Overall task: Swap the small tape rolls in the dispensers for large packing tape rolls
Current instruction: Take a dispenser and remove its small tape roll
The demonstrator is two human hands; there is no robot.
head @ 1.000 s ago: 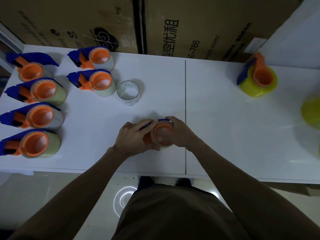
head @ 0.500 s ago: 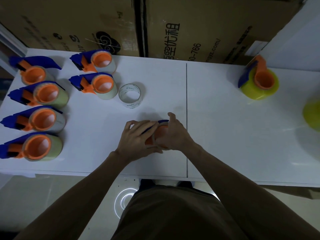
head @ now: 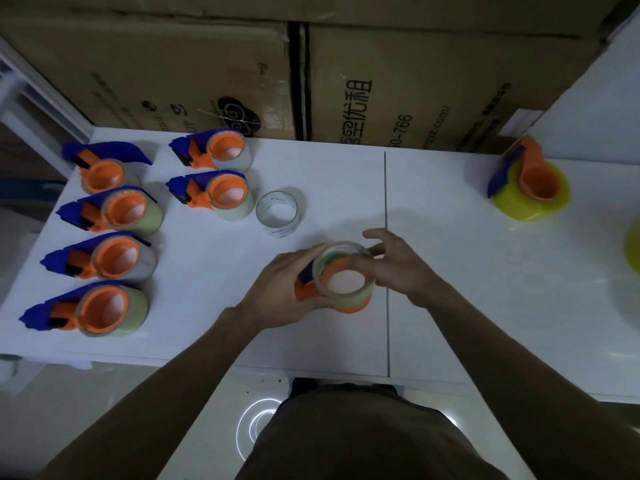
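Note:
A blue and orange tape dispenser [head: 306,289] sits at the table's middle front, gripped from the left by my left hand [head: 277,289]. A small clear tape roll [head: 346,296] is partly lifted off its orange hub, tilted. My right hand [head: 394,265] holds the roll's right side with curled fingers, index finger raised. A loose, nearly spent clear roll [head: 277,213] lies behind them.
Several blue and orange dispensers with small rolls [head: 104,306] line the white table's [head: 485,306] left side. A dispenser on a large yellow roll [head: 530,192] stands far right, and another yellow roll [head: 633,251] shows at the right edge. Cardboard boxes [head: 381,81] stand behind.
The clear roll has come up and tilted off the dispenser's hub. My right hand has shifted from covering the hub to the roll's right side.

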